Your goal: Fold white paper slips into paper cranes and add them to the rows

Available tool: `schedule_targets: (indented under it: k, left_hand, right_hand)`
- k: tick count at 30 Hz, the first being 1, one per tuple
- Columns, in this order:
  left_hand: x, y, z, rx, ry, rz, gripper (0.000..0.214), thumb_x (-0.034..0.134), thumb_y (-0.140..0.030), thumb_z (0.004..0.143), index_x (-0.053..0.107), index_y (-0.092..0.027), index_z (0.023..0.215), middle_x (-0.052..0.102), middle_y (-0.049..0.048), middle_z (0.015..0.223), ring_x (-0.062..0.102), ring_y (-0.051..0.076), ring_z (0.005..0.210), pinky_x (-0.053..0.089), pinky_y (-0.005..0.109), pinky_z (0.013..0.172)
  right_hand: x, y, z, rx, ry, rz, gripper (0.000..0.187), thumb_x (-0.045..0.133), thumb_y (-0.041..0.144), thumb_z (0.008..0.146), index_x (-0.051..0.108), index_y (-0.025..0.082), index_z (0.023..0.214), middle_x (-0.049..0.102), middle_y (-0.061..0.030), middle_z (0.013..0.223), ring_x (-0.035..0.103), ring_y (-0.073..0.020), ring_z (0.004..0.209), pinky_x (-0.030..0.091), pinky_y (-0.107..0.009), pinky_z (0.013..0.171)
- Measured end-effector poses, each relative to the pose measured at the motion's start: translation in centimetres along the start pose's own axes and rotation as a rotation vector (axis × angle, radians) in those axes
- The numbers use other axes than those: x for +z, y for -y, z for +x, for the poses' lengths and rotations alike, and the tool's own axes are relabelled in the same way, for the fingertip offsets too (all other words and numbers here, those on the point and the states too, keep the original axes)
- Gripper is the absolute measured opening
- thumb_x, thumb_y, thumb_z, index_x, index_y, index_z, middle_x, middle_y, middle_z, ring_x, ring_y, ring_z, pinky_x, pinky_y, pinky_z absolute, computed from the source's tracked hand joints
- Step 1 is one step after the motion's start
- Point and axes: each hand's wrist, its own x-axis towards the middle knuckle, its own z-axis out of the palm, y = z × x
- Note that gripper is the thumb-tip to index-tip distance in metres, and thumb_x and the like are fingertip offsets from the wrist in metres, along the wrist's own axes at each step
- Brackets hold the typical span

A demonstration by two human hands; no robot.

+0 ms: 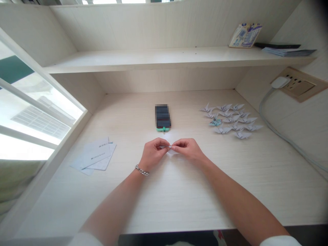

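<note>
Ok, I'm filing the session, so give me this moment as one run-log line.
left hand: pinching white paper; right hand: pinching same paper; phone: beyond hands; paper cranes: desk, right side; sheets: desk, left side

Bench (164, 201): wood-look board, fine straight grain, smooth, low sheen. Shelf (143, 57): same wood-look finish, smooth. Held piece (173, 151): thin paper, matt, creased. Folded cranes (231, 119): matt paper, sharply creased. Loose sheets (96, 153): thin paper, smooth, printed. Bracelet (141, 170): metal, glossy links. Dark device (162, 116): face pixelated, finish unreadable; green rim (163, 129) plastic-looking, smooth. Plug (280, 82): smooth white plastic. Cable (280, 131): smooth plastic sheath. Socket plate (302, 86): smooth, plastic-looking. Packet (245, 35) on shelf: printed, film-like wrap. Sleeve (279, 241): white cloth, matt.
</note>
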Motion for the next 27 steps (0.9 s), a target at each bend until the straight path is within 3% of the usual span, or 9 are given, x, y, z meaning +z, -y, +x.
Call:
schedule_targets:
  k: [11, 16, 22, 27]
  left_hand:
    - [-0.47, 0.39, 0.41, -0.121, 0.115, -0.26, 0.022, 0.058, -0.025, 0.076, 0.057, -0.014, 0.095, 0.067, 0.0095, 0.088, 0.063, 0.018, 0.083, 0.052, 0.032, 0.072]
    - [-0.17, 0.49, 0.39, -0.084, 0.051, -0.13, 0.024, 0.066, -0.028, 0.069, 0.061, -0.014, 0.088, 0.066, 0.0091, 0.088, 0.063, 0.018, 0.084, 0.051, 0.031, 0.075]
    - [0.01, 0.33, 0.3, -0.074, 0.009, -0.123, 0.021, 0.067, -0.026, 0.068, 0.06, -0.015, 0.084, 0.066, 0.0072, 0.083, 0.063, 0.017, 0.081, 0.051, 0.03, 0.073]
    - [-0.19, 0.26, 0.41, -0.077, -0.012, -0.102, 0.02, 0.066, -0.026, 0.068, 0.058, -0.015, 0.083, 0.064, 0.0064, 0.082, 0.062, 0.017, 0.081, 0.05, 0.028, 0.071]
  right_hand:
    - [-0.04, 0.1, -0.1, -0.002, -0.017, -0.044, 0.021, 0.061, 0.035, 0.071, 0.069, 0.016, 0.077, 0.068, -0.0044, 0.072, 0.06, -0.0169, 0.065, 0.044, -0.026, 0.057]
    - [0.18, 0.09, -0.16, -0.036, -0.011, -0.088, 0.019, 0.059, 0.032, 0.073, 0.07, 0.017, 0.077, 0.069, -0.0044, 0.075, 0.061, -0.0178, 0.07, 0.045, -0.026, 0.061]
    - [0.35, 0.22, -0.18, -0.053, -0.026, -0.084, 0.017, 0.06, 0.03, 0.072, 0.069, 0.017, 0.076, 0.068, -0.0041, 0.074, 0.061, -0.0175, 0.069, 0.046, -0.026, 0.062]
    - [0.26, -0.27, 0.08, 0.047, 0.005, 0.095, 0.025, 0.061, 0.038, 0.072, 0.07, 0.016, 0.079, 0.067, -0.0047, 0.077, 0.061, -0.0181, 0.072, 0.05, -0.028, 0.063]
